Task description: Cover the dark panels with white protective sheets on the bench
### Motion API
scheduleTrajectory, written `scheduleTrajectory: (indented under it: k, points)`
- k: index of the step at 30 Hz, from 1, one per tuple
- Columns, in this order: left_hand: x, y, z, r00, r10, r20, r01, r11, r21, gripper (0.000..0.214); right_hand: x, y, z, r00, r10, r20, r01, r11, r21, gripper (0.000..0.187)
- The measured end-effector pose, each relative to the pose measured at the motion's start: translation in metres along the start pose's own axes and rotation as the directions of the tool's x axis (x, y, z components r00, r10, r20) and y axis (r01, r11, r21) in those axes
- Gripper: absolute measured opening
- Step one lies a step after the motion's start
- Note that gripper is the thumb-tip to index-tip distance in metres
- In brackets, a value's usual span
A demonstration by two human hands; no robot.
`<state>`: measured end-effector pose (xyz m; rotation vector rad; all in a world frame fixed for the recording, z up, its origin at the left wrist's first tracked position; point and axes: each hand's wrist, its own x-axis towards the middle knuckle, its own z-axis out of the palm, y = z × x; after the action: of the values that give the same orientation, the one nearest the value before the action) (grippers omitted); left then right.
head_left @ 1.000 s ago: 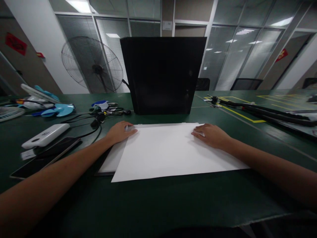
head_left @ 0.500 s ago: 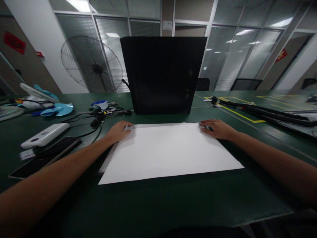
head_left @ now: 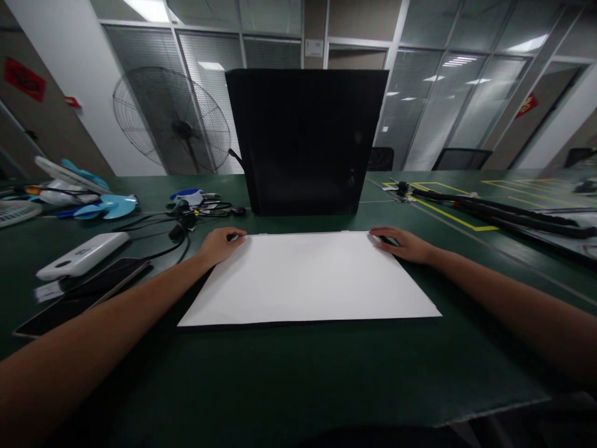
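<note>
Paper (head_left: 308, 277) probably needs even pressure from left hand (head_left: 219, 244) and right hand (head_left: 405, 244), fingers bent on far corners, grip unclear.

- Nothing legible is showing anywhere.
- Red wall sign (head_left: 24, 79) is blurring out, characters unreadable.
- White power bank (head_left: 80, 255) is showing a mark, too small to read.

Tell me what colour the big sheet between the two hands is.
Plain white; the sheet is unmarked, seen clearly in the head view.
</note>
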<state>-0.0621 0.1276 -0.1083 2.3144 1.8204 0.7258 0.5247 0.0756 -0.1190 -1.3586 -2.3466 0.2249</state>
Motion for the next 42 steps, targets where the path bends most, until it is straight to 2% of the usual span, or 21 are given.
scheduleTrajectory:
  k: [8, 14, 20, 35, 42]
  points:
    - [-0.001, 0.006, -0.002, 0.998, -0.056, 0.014, 0.057, 0.997, -0.056, 0.046, 0.001, 0.0, 0.003, 1.0, 0.0, 0.002, 0.0, 1.0, -0.007, 0.067]
    - [-0.005, 0.016, -0.006, 0.999, -0.022, 0.044, 0.024, 0.999, -0.035, 0.051, 0.004, 0.003, 0.006, 1.0, 0.01, -0.022, -0.011, 1.0, -0.026, 0.068]
    - [-0.002, 0.013, -0.003, 0.998, -0.001, 0.056, 0.002, 1.0, -0.011, 0.047, 0.009, 0.002, 0.006, 0.999, 0.019, -0.036, -0.02, 0.999, -0.033, 0.066]
    - [-0.009, 0.022, -0.007, 1.0, 0.021, 0.011, -0.021, 0.998, 0.065, 0.041, 0.01, 0.006, 0.01, 1.0, 0.001, -0.032, -0.002, 0.999, -0.035, 0.062]
    - [-0.01, 0.022, -0.005, 0.998, 0.055, 0.003, -0.055, 0.995, 0.086, 0.043, 0.011, 0.006, 0.008, 0.999, 0.03, -0.018, -0.031, 0.999, -0.028, 0.067]
